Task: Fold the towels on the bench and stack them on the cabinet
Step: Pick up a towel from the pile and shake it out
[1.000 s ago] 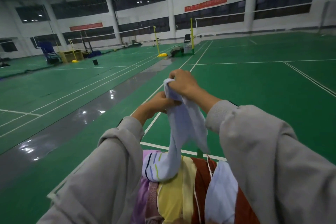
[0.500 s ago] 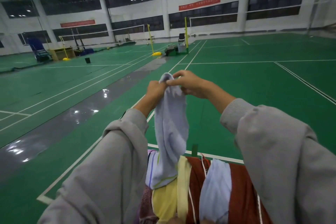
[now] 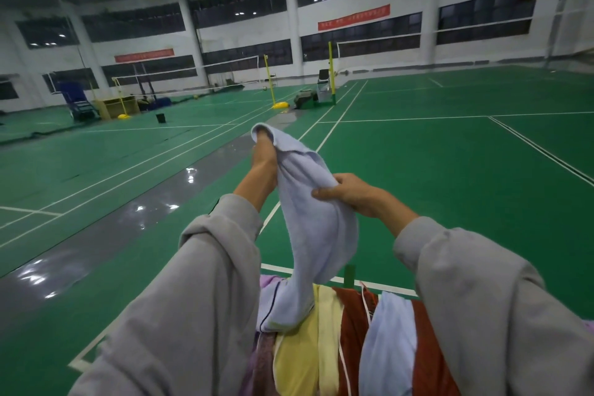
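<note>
A pale blue towel (image 3: 313,235) hangs in front of me, held up in the air. My left hand (image 3: 265,156) grips its top corner, raised high. My right hand (image 3: 348,193) pinches the towel's right edge lower down. The towel's bottom end, with a dark stripe, trails onto a heap of other towels (image 3: 321,341) at the lower edge of the view: yellow, rust red, purple and another pale one (image 3: 390,344). The bench beneath them is hidden, and no cabinet is in view.
A green badminton court floor (image 3: 434,190) with white lines stretches ahead. A grey shiny strip (image 3: 106,228) runs diagonally on the left. Yellow net posts (image 3: 331,74), an umpire chair and a blue cart (image 3: 78,101) stand far off by the wall.
My hands have drawn apart along the towel: the left stays high on the corner, the right has slid down and to the right along the edge. The view has turned slightly.
</note>
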